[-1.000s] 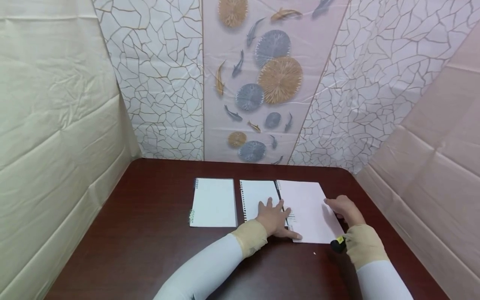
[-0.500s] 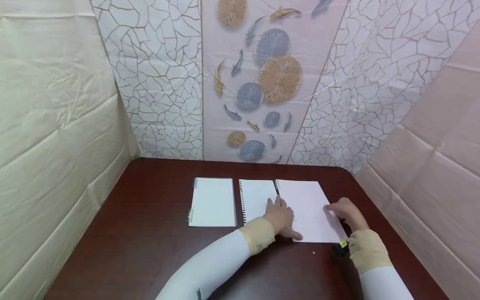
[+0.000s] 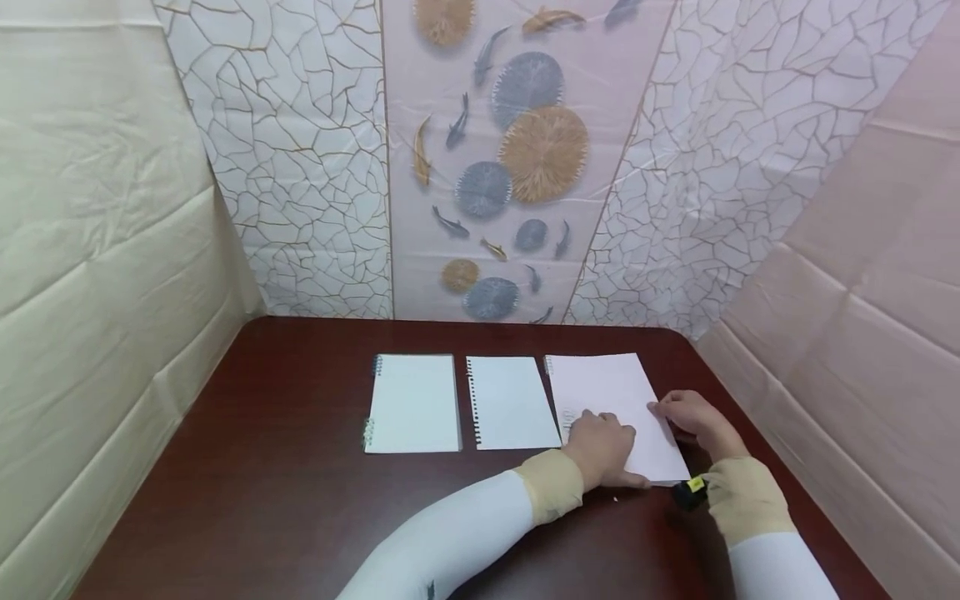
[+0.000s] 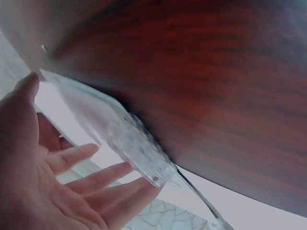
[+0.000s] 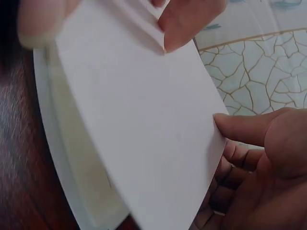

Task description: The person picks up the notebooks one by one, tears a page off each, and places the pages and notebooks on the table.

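A white ring-bound notebook [image 3: 600, 383] lies at the right of the table, its clear rings [image 4: 136, 143] along the left side. My left hand [image 3: 602, 450] rests on its lower left part. The fingers [image 4: 115, 170] spread near the rings, and the thumb reaches the near edge. My right hand [image 3: 696, 419] pinches the notebook's right edge, thumb [image 5: 249, 128] on the white page [image 5: 139, 110] and the other fingers curled underneath. Beneath that page, a pale yellowish layer [image 5: 79, 143] shows at the side. Part of the binding is hidden by my left hand in the head view.
Left of the notebook lies a white pad with dark holes [image 3: 513, 404]; farther left lies another ring-bound notebook [image 3: 415, 404]. A small black object with a yellow mark [image 3: 690, 492] sits by my right wrist. A white speck [image 3: 615, 499] lies on the dark table [image 3: 300, 467].
My left hand has shifted right and nearer, off the middle pad and onto the right notebook. My right hand keeps its pinch on the right edge. The view has turned slightly right.
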{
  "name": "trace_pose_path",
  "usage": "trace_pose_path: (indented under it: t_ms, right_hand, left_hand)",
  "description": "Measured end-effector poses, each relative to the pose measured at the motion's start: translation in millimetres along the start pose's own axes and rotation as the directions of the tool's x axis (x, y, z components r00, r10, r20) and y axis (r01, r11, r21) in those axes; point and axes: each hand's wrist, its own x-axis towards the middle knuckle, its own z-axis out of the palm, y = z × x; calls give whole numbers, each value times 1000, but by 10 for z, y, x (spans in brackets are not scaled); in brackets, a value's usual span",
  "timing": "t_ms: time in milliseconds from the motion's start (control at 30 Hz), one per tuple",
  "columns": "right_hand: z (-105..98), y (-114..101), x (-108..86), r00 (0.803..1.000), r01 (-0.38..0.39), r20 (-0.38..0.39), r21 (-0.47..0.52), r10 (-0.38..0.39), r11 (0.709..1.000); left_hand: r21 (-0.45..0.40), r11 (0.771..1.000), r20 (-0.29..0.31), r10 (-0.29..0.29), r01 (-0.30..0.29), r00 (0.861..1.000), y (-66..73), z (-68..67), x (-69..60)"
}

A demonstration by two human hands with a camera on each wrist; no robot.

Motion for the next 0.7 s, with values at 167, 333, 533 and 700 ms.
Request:
trace_pose_path:
  t_ms: [167,333,533,700]
  right_hand:
    - [23,41,4,997,75,-15,-10,-75,997]
    - [13,134,48,991,134,-11,3,-134,991]
    - [-60,290,81,987,144,55,87,-149,986]
    - [-36,344,42,971,238,-1,46,-239,970]
  left_hand:
    - [-28,1000,-7,-2,2,1000,47,20,60]
    - [-24,998,-64,57,-58,996,78,-26,56]
    - [-48,998,-116,25,-30,993,169,-22,12]
    - [17,998,-171,-57,61,984,230,22,-12]
